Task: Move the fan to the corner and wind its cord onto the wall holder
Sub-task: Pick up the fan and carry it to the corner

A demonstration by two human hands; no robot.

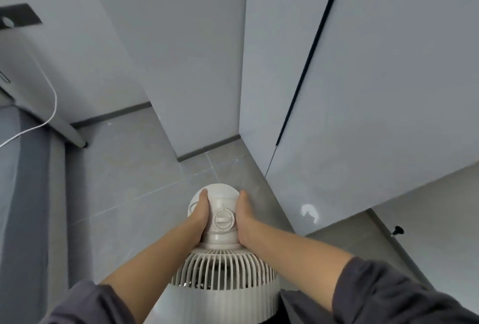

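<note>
A white fan [223, 269] with a ribbed rear grille and a round motor housing with a dial stands below me over the grey tiled floor. My left hand [200, 216] grips the left side of the motor housing. My right hand [243, 217] grips its right side. The fan's round base shows just beyond my fingers. A thin white cord [49, 114] hangs in a curve at the far left; whether it belongs to the fan I cannot tell. The wall corner [239, 139] lies just ahead of the fan. No wall holder is clearly visible.
Grey walls with dark skirting meet ahead. A cabinet door [363, 90] with a black vertical gap stands at the right. A grey furniture piece with a slanted leg [75, 137] is at the left. A dark door stop [398, 230] sticks out at the right.
</note>
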